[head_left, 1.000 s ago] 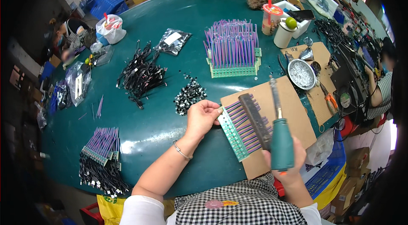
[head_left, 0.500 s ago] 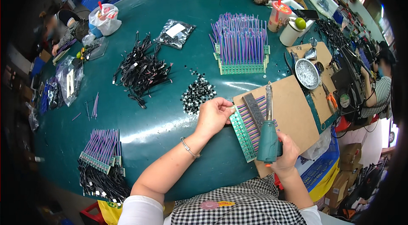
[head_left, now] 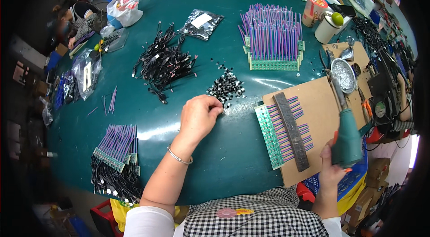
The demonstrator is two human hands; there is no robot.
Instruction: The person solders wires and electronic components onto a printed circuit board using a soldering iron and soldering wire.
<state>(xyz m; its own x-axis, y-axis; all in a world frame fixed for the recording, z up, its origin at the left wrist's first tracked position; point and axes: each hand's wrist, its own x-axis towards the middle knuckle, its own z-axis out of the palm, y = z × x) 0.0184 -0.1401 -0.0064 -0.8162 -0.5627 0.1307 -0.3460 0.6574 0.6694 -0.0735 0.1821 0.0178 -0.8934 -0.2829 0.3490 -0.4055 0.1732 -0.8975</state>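
Note:
My left hand [head_left: 198, 115] is closed in a pinch at the near edge of a pile of small black-and-white parts [head_left: 227, 85]; anything between its fingertips is hidden. In my right hand [head_left: 330, 170] is a green-bodied soldering gun [head_left: 348, 140], its metal barrel reaching up beside a round metal bowl [head_left: 354, 85] of silvery bits. Between my hands, a strip of green circuit boards [head_left: 270, 136] lies along the left edge of a brown board [head_left: 316, 102]. Purple wires [head_left: 293, 108] run rightward from it, under a dark metal bar [head_left: 291, 132].
Beyond the brown board stands a bundle of purple-wired circuit boards [head_left: 274, 35]. Black cables [head_left: 165, 64] lie left of the parts pile, another wired stack [head_left: 114, 156] at near left. A drink cup [head_left: 313, 11] and a white mug [head_left: 325, 31] stand far right. People sit at both sides.
My left hand has left the circuit board strip and moved left to the parts pile. My right hand has swung the soldering gun right, away from the wires and toward the bowl.

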